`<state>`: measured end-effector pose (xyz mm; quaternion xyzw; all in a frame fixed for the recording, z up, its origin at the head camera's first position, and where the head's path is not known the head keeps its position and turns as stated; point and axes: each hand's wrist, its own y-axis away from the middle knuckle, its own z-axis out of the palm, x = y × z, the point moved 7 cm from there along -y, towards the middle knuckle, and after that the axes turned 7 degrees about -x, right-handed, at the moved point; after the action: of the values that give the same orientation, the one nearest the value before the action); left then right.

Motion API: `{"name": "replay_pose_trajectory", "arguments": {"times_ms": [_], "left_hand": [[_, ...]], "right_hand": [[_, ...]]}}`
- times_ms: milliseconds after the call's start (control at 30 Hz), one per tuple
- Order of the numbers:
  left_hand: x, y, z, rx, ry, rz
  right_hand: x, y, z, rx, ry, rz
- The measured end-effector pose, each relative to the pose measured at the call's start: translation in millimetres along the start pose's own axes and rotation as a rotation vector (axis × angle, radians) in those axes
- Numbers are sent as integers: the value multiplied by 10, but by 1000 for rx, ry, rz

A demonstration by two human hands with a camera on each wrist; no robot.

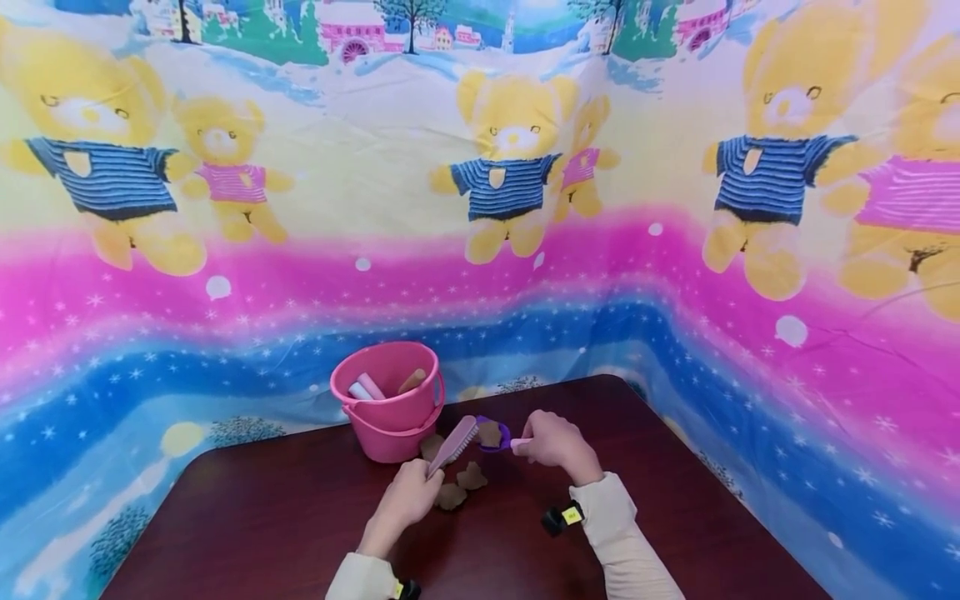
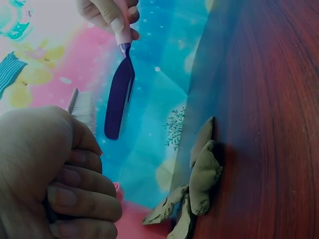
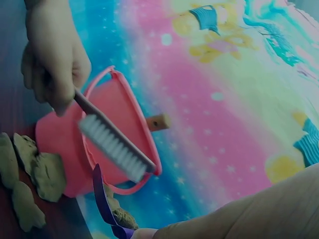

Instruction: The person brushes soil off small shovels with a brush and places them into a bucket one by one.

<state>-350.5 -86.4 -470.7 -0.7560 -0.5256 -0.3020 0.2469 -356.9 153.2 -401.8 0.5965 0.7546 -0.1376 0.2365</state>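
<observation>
My left hand (image 1: 407,493) grips the handle of a brush (image 1: 454,442), whose white bristles show clearly in the right wrist view. In my right hand (image 1: 558,442) is a small purple toy shovel (image 2: 118,94) with a pale pink handle, held above the table. A brown, clay-like lump (image 1: 489,432) lies on the shovel's blade. The brush head is tilted and close to the blade; whether they touch, I cannot tell. Below my hands, several more brown lumps (image 1: 451,497) lie on the table beside the bucket.
A pink bucket (image 1: 390,429) with its handle hanging down stands behind the lumps. White, pink and brown stick-like handles (image 1: 367,386) poke up inside it. The dark red wooden table (image 1: 262,517) meets a printed bear cloth (image 1: 315,292) along its back and sides.
</observation>
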Motion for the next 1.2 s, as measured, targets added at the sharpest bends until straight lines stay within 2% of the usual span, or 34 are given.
{"name": "replay_pose_trajectory", "arguments": {"times_ms": [300, 600, 700, 967, 1033, 1200], "left_hand": [[58, -5, 36, 21, -22, 22], [161, -33, 144, 37, -35, 74], [182, -44, 173, 48, -59, 71], [194, -33, 262, 28, -70, 57], [206, -29, 263, 40, -85, 61], [171, -18, 249, 80, -129, 25]], "right_hand": [[-104, -49, 155, -30, -7, -74], [-190, -81, 230, -30, -42, -114], [-216, -92, 244, -26, -51, -130], [-296, -110, 298, -27, -28, -165], [-308, -113, 309, -31, -23, -167], [-319, -114, 340, -33, -4, -162]]}}
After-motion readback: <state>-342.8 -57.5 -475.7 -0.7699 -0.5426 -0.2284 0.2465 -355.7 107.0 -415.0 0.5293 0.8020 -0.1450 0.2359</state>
